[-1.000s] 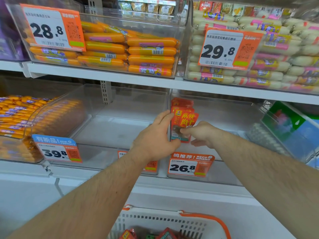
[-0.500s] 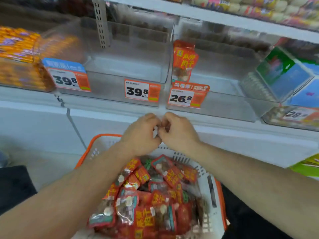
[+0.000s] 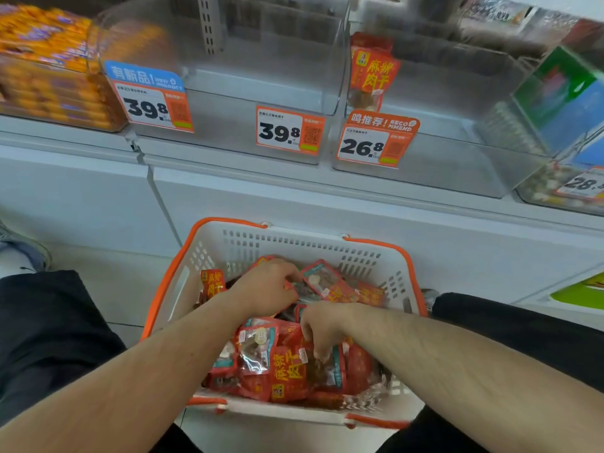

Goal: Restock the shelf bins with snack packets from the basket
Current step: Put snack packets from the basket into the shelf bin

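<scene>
Both hands are down in the white basket [image 3: 209, 256] with the orange rim, among a heap of red snack packets [image 3: 287, 367] too jumbled to count. The right hand [image 3: 322, 328] has its fingers curled downward onto the nearer packets; whether it has hold of one I cannot tell. The left hand [image 3: 264, 289], just beyond, curls its fingers on packets at the far side, grip unclear. Farther up, one red packet [image 3: 372, 71] stands upright at the left end of the clear bin [image 3: 457, 171] tagged 26.8; the bin [image 3: 235, 132] beside it carries two 39.8 tags
</scene>
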{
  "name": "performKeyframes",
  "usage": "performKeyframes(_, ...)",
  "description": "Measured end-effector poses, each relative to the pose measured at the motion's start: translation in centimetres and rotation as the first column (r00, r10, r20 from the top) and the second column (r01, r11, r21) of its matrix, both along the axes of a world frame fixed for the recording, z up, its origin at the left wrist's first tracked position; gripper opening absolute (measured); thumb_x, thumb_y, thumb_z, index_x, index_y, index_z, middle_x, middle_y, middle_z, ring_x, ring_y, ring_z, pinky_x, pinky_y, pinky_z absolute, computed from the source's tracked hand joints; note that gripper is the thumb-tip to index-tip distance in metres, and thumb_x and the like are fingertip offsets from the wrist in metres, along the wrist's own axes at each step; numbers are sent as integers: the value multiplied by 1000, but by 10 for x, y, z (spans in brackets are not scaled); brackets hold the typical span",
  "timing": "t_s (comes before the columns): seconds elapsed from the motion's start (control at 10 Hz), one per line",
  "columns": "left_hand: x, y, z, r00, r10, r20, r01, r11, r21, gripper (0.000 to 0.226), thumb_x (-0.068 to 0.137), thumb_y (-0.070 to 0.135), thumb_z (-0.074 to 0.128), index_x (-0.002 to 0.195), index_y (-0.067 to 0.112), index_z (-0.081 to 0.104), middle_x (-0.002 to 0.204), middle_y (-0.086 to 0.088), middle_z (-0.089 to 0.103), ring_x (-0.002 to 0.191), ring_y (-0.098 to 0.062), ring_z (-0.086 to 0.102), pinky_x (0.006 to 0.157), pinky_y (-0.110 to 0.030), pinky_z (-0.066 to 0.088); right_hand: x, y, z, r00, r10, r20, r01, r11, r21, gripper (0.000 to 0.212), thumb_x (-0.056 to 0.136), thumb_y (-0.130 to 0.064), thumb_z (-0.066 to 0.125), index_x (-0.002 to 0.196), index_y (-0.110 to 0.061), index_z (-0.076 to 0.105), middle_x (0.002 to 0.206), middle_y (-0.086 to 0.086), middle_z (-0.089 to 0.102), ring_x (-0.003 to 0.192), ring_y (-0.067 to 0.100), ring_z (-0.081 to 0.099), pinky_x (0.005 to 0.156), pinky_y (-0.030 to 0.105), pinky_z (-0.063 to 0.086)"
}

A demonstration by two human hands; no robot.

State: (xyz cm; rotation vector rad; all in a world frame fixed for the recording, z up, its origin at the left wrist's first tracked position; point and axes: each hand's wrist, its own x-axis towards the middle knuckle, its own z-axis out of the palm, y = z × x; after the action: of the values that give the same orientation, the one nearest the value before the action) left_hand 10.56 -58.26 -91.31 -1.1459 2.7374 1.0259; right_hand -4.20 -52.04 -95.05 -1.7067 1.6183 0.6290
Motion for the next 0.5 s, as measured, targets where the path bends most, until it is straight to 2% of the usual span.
performKeyframes(0.1,-1,1,1,1000,13,-23,-13,1000,24,30,91,20,58,121,20,63,123,0,56,96,-9,51,84,-21,40,-2,3,-1,996,82,-20,-79,992,94,16,90,-28,69,97,-24,55,93,-5,55,83,18,54,79,34,51)
performKeyframes(0.2,-2,-2,5,988,117,-97,-104,987,125,23,91,21,62,114,20,65,117,1,60,97,-13,58,79,-22,43,-4,1,25,989,147,-15,-143,979,146,20,90,-22,68,79,-22,52,77,-6,48,69,15,47,64,31,43)
performKeyframes(0.3,0,-9,18,954,276,-119,-225,917,329,35,89,43,66,115,22,61,113,3,62,98,-13,58,75,-23,43,-22,-12,69,996,89,30,-91,995,47,23,89,-21,68,76,-21,50,77,-6,48,69,15,47,58,29,37)
performKeyframes(0.4,4,-14,29,928,356,-110,-229,778,586,47,84,56,68,117,25,57,118,2,61,106,-19,60,73,-34,57,-50,-22,105,954,-186,234,209,975,-78,26,86,-14,71,72,-21,50,70,-4,49,63,11,43,57,28,34)
performKeyframes(0.5,0,-15,38,848,465,-256,-160,684,712,19,90,26,69,107,19,64,110,-6,71,96,-24,69,81,-44,59,-67,-22,125,690,-455,563,555,832,-7,22,88,0,66,76,-13,54,72,3,54,68,15,48,62,28,38)
